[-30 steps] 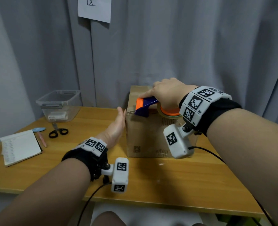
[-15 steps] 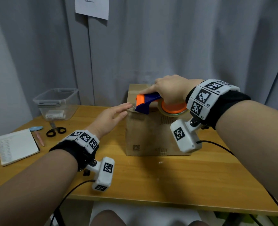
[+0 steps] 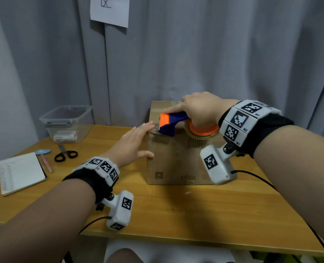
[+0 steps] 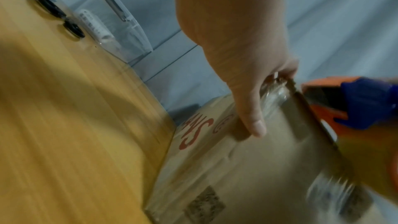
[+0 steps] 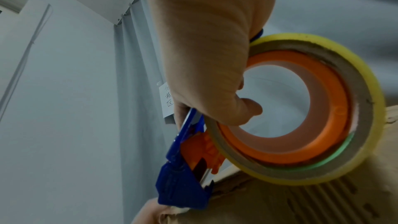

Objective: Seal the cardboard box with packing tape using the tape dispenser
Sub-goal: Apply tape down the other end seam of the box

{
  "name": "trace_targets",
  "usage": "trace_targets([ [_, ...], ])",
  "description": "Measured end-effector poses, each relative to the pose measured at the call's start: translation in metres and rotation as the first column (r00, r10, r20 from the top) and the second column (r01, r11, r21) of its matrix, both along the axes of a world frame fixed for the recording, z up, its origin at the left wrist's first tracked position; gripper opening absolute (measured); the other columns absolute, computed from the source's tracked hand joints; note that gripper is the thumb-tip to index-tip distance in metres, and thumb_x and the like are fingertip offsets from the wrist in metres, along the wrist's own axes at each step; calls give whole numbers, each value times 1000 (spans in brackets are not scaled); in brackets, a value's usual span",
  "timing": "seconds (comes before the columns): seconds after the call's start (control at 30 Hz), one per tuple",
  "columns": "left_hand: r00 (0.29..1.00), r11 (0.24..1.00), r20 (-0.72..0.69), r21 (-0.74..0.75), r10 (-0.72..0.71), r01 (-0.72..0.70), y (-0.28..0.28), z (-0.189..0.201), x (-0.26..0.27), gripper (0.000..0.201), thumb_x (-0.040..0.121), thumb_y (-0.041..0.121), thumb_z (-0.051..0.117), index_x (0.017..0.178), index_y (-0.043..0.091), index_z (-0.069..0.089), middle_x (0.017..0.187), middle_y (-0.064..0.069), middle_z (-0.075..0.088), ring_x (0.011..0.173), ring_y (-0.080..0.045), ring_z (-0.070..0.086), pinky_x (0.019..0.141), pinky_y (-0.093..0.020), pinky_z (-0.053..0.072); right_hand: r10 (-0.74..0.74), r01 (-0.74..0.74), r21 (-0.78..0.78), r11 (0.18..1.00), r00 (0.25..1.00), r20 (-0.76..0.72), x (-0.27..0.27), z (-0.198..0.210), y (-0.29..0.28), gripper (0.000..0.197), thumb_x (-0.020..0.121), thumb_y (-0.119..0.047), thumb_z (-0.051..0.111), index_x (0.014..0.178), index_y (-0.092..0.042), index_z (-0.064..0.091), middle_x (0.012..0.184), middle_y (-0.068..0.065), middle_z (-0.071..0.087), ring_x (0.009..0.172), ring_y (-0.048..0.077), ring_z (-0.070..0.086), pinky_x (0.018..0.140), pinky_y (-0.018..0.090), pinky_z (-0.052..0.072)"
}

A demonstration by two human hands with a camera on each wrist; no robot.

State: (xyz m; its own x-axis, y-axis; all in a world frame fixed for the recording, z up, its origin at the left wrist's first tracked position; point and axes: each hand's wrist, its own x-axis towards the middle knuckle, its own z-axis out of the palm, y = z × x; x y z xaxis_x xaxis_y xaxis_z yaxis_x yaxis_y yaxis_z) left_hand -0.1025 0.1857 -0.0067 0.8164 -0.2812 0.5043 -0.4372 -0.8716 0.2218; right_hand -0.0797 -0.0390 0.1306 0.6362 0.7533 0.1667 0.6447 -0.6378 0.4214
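Observation:
A brown cardboard box [image 3: 176,158] stands on the wooden table [image 3: 176,215]. My right hand [image 3: 201,109] grips the blue and orange tape dispenser [image 3: 173,123] with its tape roll [image 3: 203,131], held against the box's top left edge. In the right wrist view the dispenser's [image 5: 183,185] blue nose meets the box [image 5: 301,202] edge, below the roll [image 5: 301,117]. My left hand [image 3: 136,143] lies with straight fingers on the box's upper left corner, thumb on the front face. In the left wrist view its fingers [image 4: 249,108] press clear tape onto the box [image 4: 247,168] beside the dispenser [image 4: 355,105].
At the back left stands a clear plastic bin [image 3: 68,122]. Black scissors [image 3: 65,154], a pink pen [image 3: 47,164] and an open notebook [image 3: 20,171] lie on the left of the table. A grey curtain [image 3: 214,54] hangs behind the box.
My left hand has moved from flat against the box's left side up onto its top left corner, beside the dispenser's nose. The dispenser stays at that edge in my right hand.

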Motion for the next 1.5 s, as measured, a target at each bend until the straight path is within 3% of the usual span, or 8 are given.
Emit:
trace_targets([
  [0.17, 989, 996, 132, -67, 60, -52, -10, 14, -4, 49, 90, 25, 61, 137, 19, 48, 140, -1, 50, 130, -14, 45, 106, -23, 31, -11, 11, -52, 999, 1000, 2, -1, 1, 2, 57, 92, -32, 47, 141, -52, 24, 97, -1, 40, 84, 20, 42, 74, 35, 38],
  [0.37, 987, 997, 142, -25, 75, -72, -9, 19, -6, 43, 88, 25, 63, 130, 20, 56, 129, 0, 60, 117, -17, 57, 97, -25, 40, -46, 46, -2, 999, 998, -46, -1, 6, -3, 65, 90, -17, 46, 140, -52, 25, 85, -6, 42, 74, 16, 46, 68, 35, 43],
  [0.47, 985, 994, 135, 5, 107, -108, -10, 20, -7, 44, 88, 28, 62, 131, 22, 55, 133, 3, 57, 123, -18, 53, 102, -26, 37, -57, 57, 4, 998, 998, -7, -1, 9, -19, 55, 91, -36, 44, 140, -52, 25, 88, -3, 41, 77, 19, 44, 69, 36, 41],
  [0.67, 972, 980, 145, 44, 185, -193, -11, 15, -6, 44, 89, 38, 58, 132, 31, 52, 132, 10, 56, 122, -16, 53, 110, -35, 36, -140, 140, -59, 988, 990, 9, -2, 11, -47, 57, 93, -32, 41, 143, -51, 19, 96, 0, 43, 85, 21, 46, 74, 36, 41],
  [0.9, 925, 945, 287, 138, 250, -298, -29, 25, -12, 33, 86, 39, 57, 113, 23, 65, 98, 5, 70, 97, -16, 61, 93, -34, 40, -118, 121, -93, 988, 992, 39, -4, 0, -47, 53, 94, -35, 41, 142, -50, 23, 103, 3, 47, 92, 24, 48, 77, 33, 35],
  [1.13, 952, 898, 204, 333, 228, -287, -66, 30, 3, 52, 88, 50, 52, 134, 26, 47, 136, 5, 53, 136, -16, 35, 113, -35, 16, -150, 156, -75, 985, 986, 77, 0, -2, -43, 64, 90, -24, 51, 140, -54, 24, 107, 2, 50, 100, 26, 53, 76, 33, 36],
  [1.4, 946, 885, 172, 341, 274, -318, -38, 37, 6, 51, 87, 55, 51, 126, 23, 56, 130, 0, 60, 132, -16, 43, 111, -36, 18, -158, 160, -14, 987, 983, 92, -8, -9, -18, 47, 89, -34, 52, 133, -48, 41, 114, 5, 54, 103, 29, 54, 76, 35, 34],
  [1.5, 956, 893, 137, 343, 261, -293, -34, 40, 9, 46, 87, 45, 56, 125, 18, 56, 128, -3, 60, 124, -21, 50, 106, -34, 29, -178, 178, 4, 984, 982, 67, -5, -11, -1, 44, 87, -28, 54, 128, -43, 48, 116, 3, 57, 104, 28, 56, 74, 33, 35],
])
